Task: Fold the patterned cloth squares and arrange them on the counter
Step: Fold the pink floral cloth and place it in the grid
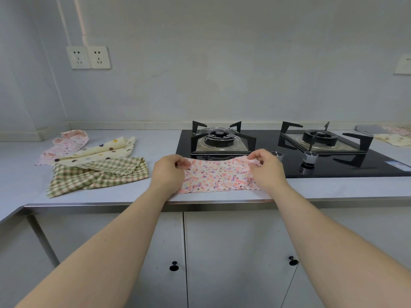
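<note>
1. The left hand (170,172) is pinching the far left corner of the speckled pink cloth (218,176), its grip clamped on the fabric between thumb and curled fingers.
2. The right hand (266,168) is pinching the far right corner in the same way, its grip closed on the cloth's edge.
3. The cloth is stretching as a wide band between the two hands, with its long axis running from nine o'clock to three o'clock, parallel to the front edge of the counter (155,143).
4. Its scalloped near edge is lying on the counter at six o'clock, close to that front edge. Its far edge is facing twelve o'clock, looking raised at the held corners and sagging in the middle.
5. The gas hob (333,170) is sitting just behind the cloth, from twelve to two o'clock, and its control knob (310,157) is standing near the right hand.
6. At nine to ten o'clock from the cloth, three unfolded cloths are lying in an overlapping heap. The green checked cloth (95,174) is nearest, the polka-dot cloth (100,151) is behind it and the pink floral cloth (69,143) is farthest.
7. At two o'clock, beyond the hob, a few flat cloths (391,135) are lying on the counter.
</note>
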The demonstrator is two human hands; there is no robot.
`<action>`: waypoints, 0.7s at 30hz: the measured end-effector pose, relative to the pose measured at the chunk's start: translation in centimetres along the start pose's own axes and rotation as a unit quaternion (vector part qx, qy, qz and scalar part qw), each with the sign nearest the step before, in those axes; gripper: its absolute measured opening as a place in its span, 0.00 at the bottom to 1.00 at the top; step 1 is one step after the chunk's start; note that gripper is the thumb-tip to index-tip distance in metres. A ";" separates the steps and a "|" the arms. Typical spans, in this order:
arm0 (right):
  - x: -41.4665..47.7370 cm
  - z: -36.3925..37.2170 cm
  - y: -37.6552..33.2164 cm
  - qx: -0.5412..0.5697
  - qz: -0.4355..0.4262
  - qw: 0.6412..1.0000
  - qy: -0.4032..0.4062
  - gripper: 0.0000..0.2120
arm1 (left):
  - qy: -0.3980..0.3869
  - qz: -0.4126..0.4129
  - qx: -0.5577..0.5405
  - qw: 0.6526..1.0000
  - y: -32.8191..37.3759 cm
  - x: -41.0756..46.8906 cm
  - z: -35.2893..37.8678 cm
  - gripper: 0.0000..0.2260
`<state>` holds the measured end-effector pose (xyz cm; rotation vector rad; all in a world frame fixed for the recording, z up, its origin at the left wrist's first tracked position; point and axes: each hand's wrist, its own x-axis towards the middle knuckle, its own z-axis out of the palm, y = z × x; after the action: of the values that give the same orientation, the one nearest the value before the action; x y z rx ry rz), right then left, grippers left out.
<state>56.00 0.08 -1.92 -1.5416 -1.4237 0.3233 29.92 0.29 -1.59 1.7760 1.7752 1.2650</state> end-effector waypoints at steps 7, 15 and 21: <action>-3.0 -1.8 -2.7 0.091 0.019 0.994 0.056 0.10 | -0.004 0.000 -0.083 0.997 4.0 -2.9 -3.4 0.09; -14.1 -3.4 -9.5 0.155 -0.071 0.975 0.140 0.11 | 0.022 0.029 -0.156 0.987 7.4 -12.7 -8.2 0.10; -23.4 -2.4 -12.8 0.233 -0.035 0.970 0.062 0.10 | 0.000 -0.022 -0.170 0.985 6.5 -20.0 -11.1 0.11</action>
<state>43.37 -23.50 -0.27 -1.1053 -1.1960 0.4722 29.00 -23.12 2.50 1.5372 1.4819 1.4479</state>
